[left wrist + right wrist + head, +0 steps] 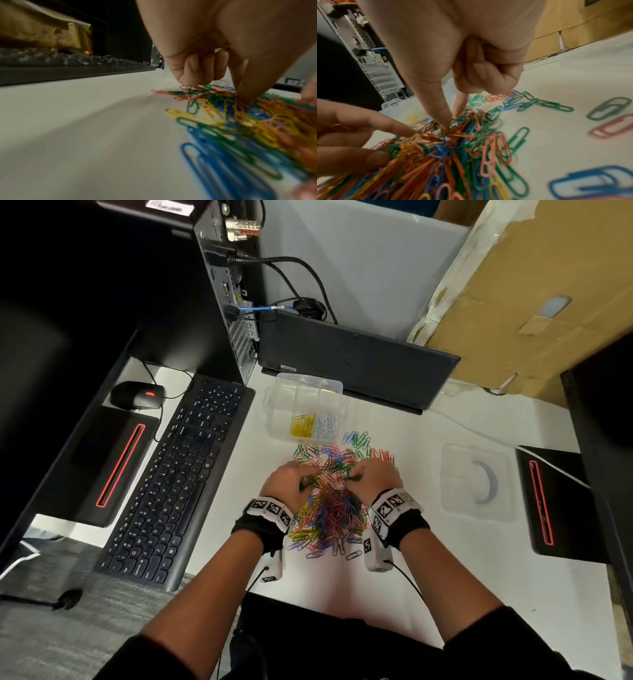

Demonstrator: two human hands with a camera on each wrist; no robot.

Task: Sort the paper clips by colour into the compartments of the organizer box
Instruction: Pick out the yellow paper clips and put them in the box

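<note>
On the white counter [479, 594], just in front of the clear organizer box [274, 405], both hands work the mixed pile of paper clips [329, 515], so the step in hand looks like picking, w/ sorting only partly done: the box's near compartments hold a yellow batch [303, 425] and a white batch [326, 426], the far compartments look bare, and blue, green, red, pink clips plus some yellow remain on the counter. Left hand [291, 479]: grip curled, fingers folded over a small bunch of clips against the palm in the left wrist view, thumb tip down in the pile; the colour of the held bunch I can't tell for sure. Right hand [375, 475]: thumb and forefinger [436, 105] pinched into the tangle at the pile's top, other fingers curled; whether a clip is actually caught betw. them can't be told, too much clutter. Next move, as I judge it: lift out a single-colour clip w/o dragging linked neighbours, then carry to the matching or a fresh compartment. The box's lid [476, 484] lies apart to the right, a keyboard [178, 474] to the left.
</note>
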